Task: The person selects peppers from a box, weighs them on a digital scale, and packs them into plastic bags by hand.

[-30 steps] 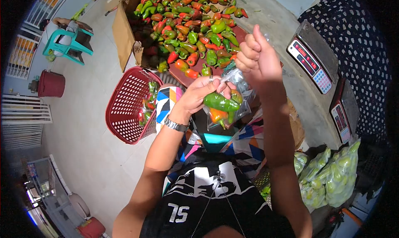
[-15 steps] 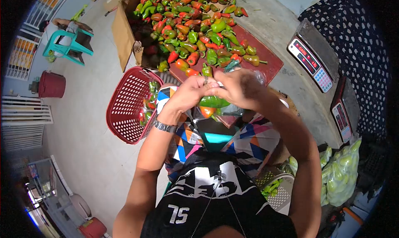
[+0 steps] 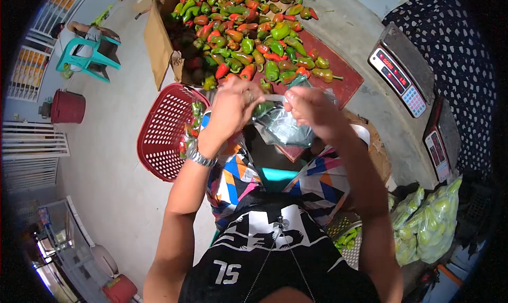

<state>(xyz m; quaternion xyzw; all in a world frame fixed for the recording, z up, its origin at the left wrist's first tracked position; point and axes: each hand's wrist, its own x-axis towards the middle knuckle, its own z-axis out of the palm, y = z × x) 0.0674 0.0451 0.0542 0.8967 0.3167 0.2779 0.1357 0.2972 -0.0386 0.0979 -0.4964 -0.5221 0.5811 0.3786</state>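
Note:
My left hand [image 3: 233, 107], with a watch at the wrist, is closed on one end of the stretched neck of a clear plastic bag. The other end of that neck is pinched in my right hand [image 3: 309, 110]. Part of a green pepper [image 3: 262, 109] shows in the bag beside my left hand; its other contents are hidden. Clear empty bags [image 3: 288, 126] lie on the near corner of the red board [image 3: 338, 86], below my hands. Beyond them, red and green peppers [image 3: 243, 33] are heaped out of a cardboard box [image 3: 159, 44].
A red basket [image 3: 164, 128] with bagged peppers stands at the left. Two digital scales [image 3: 397, 78] [image 3: 438, 144] are at the right, above bags of green produce [image 3: 436, 223]. A person [image 3: 79, 38] sits on a green chair [image 3: 87, 54] at the far left.
My right hand came down from its raised position to the bag's neck, then pulled apart to the right. My left hand moved a little left, and the bagged peppers are now mostly hidden.

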